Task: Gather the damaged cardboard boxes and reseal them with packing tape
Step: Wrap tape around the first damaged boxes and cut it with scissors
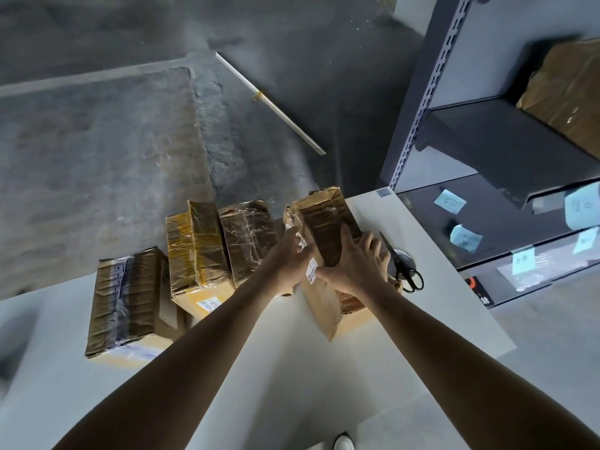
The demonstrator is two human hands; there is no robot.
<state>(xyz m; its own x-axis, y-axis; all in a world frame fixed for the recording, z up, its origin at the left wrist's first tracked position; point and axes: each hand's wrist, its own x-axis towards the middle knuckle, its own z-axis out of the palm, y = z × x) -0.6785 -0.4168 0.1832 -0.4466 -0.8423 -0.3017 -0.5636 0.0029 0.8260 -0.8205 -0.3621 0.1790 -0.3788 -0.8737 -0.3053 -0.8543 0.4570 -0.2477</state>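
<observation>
While both bare forearms stretch across the flat white worktop (pixel 292 384), the left hand (pixel 287 258) and the right hand (pixel 355 266) meet on a crumpled brown cardboard box wrapped in clear tape (pixel 324 228), which sits on the worktop. The left fingers (pixel 293 233) curl round its left edge, grasping it. The right fingers (pixel 373 243) wrap over its right edge, thumb laid along the top.

Just right of the right fingers, black-handled scissors (pixel 404 269) lie across a round pale tape roll (pixel 407 258). Left of the left fingers, three more taped brown cardboard boxes (pixel 198 251) stand side by side, the closest touching the held box.

Beyond the fingers a thin white strip (pixel 269 102) lies on the grey concrete floor (pixel 97 141). Far to their right stands a grey metal shelf rack (pixel 418 125) with blue paper notes (pixel 449 201).
</observation>
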